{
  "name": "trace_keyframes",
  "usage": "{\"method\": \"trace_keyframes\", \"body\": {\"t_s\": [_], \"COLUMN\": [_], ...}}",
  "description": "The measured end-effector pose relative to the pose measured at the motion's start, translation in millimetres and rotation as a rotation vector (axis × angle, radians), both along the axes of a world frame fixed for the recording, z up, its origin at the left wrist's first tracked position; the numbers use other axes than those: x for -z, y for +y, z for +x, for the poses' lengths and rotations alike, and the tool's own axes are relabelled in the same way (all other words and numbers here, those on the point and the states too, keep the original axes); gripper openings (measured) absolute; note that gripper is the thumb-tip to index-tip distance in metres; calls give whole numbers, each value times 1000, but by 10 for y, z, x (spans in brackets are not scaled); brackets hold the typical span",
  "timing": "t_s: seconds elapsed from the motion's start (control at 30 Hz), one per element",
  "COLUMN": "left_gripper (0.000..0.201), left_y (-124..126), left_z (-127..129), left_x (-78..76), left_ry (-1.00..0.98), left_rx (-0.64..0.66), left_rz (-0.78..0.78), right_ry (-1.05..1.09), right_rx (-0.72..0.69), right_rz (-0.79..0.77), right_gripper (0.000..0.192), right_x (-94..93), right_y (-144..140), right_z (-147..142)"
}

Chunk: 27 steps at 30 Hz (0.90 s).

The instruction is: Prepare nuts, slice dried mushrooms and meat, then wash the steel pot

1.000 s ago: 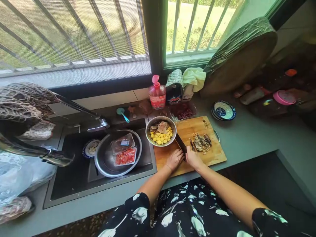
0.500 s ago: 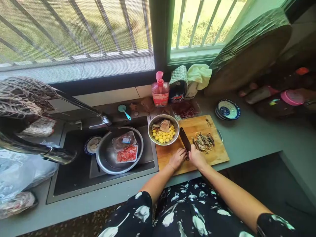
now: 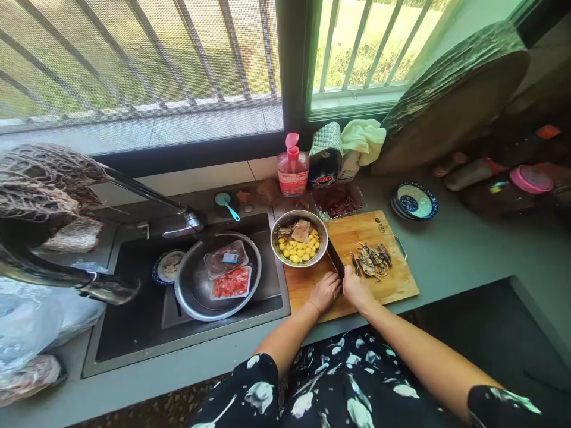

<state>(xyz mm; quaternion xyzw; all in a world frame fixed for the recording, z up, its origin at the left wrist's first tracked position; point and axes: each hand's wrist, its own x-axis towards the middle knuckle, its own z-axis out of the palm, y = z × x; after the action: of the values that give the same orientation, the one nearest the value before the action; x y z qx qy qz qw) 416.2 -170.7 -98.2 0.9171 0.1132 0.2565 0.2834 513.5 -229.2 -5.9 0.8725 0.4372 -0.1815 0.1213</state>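
My right hand (image 3: 355, 289) is closed round the handle of a dark-bladed kitchen knife (image 3: 335, 254), its blade seen nearly edge-on over the wooden cutting board (image 3: 357, 227). Close beside the blade on its left, my left hand (image 3: 325, 291) rests on the board with fingers curled and pressed down. Whatever lies under those fingertips is hidden. To the right of the knife sits a pile of cut brownish, stringy food pieces (image 3: 373, 260). A metal bowl (image 3: 273, 245) stands on the board's back left corner, with yellow round pieces and a chunk of meat in liquid.
Left is a dark sink (image 3: 129, 333) under a faucet (image 3: 185, 224), holding a large metal basin (image 3: 187, 306) with packaged meat. Behind the board stand a pink pump bottle (image 3: 293, 175) and a tray of dark red food (image 3: 339, 202). Small patterned dishes (image 3: 414, 201) are stacked at right.
The knife blade has turned from showing its flat side to nearly edge-on. Both hands stay at almost the same spot on the board. The whole view has shifted slightly.
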Motion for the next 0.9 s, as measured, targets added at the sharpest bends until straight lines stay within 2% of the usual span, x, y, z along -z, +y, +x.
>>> {"method": "trace_keyframes", "body": {"t_s": [0.3, 0.9], "left_gripper": [26, 27], "left_y": [15, 7], "left_z": [3, 6], "left_x": [-22, -19], "left_ry": [6, -13], "left_rx": [16, -14], "left_rz": [14, 7], "right_ry": [35, 67], "right_rx": [-3, 6], "right_rz": [-45, -13], "right_gripper": [15, 19], "right_x": [42, 32], "right_y": [66, 55], "right_z": [10, 4]}}
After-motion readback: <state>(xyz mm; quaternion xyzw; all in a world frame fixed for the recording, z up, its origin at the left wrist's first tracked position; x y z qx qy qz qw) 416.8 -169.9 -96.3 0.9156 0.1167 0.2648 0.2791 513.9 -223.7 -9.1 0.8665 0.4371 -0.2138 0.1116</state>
